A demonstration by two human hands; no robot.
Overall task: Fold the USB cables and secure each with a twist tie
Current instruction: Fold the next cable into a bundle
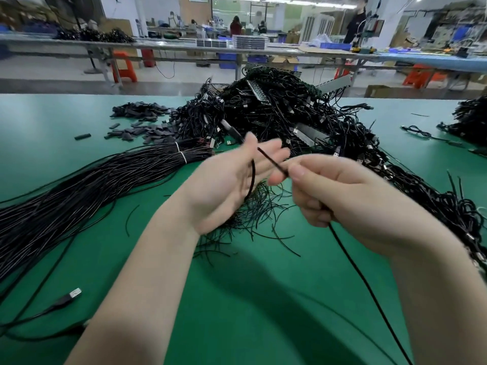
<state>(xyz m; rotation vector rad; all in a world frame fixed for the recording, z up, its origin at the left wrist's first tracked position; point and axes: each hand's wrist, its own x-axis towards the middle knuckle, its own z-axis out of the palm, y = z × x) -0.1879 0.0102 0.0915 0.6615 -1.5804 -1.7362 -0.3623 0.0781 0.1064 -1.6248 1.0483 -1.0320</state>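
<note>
Both forearms reach over the green table (237,299). Right hand (340,196) pinches a black USB cable (369,288) between thumb and fingers — the cable crosses the left hand (226,180), held open, palm up. Beyond lie loose twist ties (253,219), then a heap of cables (284,111).

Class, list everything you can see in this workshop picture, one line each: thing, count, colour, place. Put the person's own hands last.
Thin black USB cable in hand: one, black, stretched between both hands.
Tangled heap of black cables: one, black, table centre, far side.
Tied bundle of straight black cables: one, black with white ties, left.
Loose twist ties: many, black, under the hands.
Small dark sleeves: many, dark grey, far left.
Green table mat: one, green.
Left hand: open.
Right hand: pinching the cable.
</note>
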